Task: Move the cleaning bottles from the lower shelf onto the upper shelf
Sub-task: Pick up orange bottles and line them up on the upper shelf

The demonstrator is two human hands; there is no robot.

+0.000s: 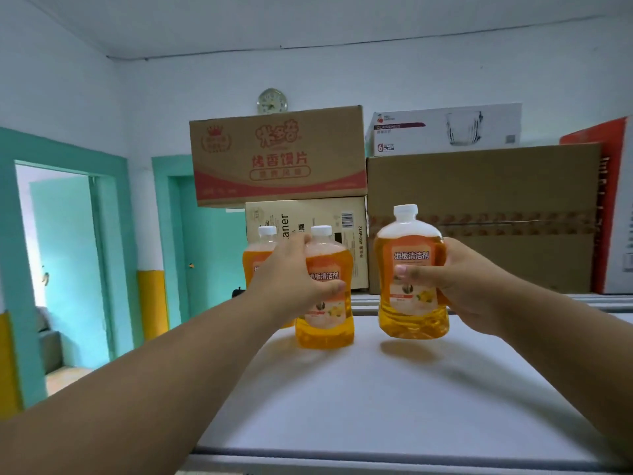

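From the head camera, both bare arms reach forward over the white upper shelf [394, 389]. The left hand [291, 279] wraps its fingers around the middle orange bottle [325, 323], thumb across the label, and that bottle stands upright with its base on the shelf. Just behind and to the left, a third orange bottle [260, 248] stands mostly hidden by the hand; it may be touching the knuckles, but the view is too blocked to say. The right hand [476, 286] is clamped on the right-hand orange bottle [411, 269], thumb on the label front, fingers round the far side; this bottle tilts slightly, with a shadow on the shelf beneath its base. Stacked cardboard boxes [479, 217] sit behind the bottles, near the wall.
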